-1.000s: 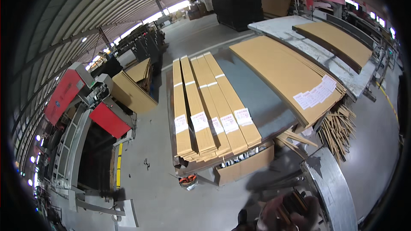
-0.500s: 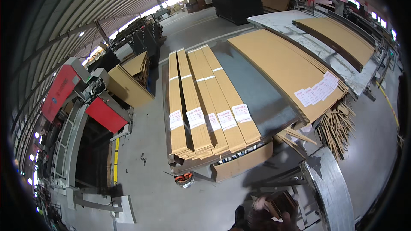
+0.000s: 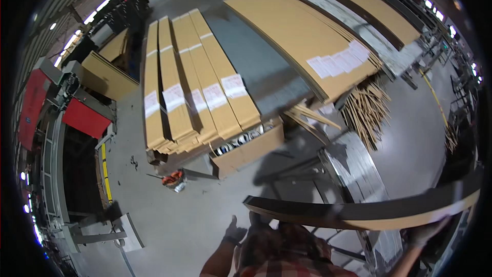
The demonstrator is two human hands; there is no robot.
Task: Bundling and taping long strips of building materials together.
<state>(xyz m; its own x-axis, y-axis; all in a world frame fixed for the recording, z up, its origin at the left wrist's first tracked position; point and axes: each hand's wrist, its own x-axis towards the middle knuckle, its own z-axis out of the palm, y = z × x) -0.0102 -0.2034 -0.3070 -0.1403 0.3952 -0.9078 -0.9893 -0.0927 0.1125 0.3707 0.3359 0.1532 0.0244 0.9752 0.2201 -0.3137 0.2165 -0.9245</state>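
Note:
A long stack of brown board strips with a dark upper side reaches across the lower right in front of me. My right hand, in a pale glove, holds this stack from below near its right part. My left hand is off the stack's left end, thumb up and fingers apart, with nothing in it. Just beyond the stack is a worn metal bench, partly hidden by it.
Labelled bundles of brown strips lie on a dark table, beside a wide board stack. An open carton sits under the table's near edge. Offcuts are heaped at right. A red machine stands at left.
The long strip stack has come into view across the lower right, held by my right hand. Both arms now show. The view has tipped downward and shifted right.

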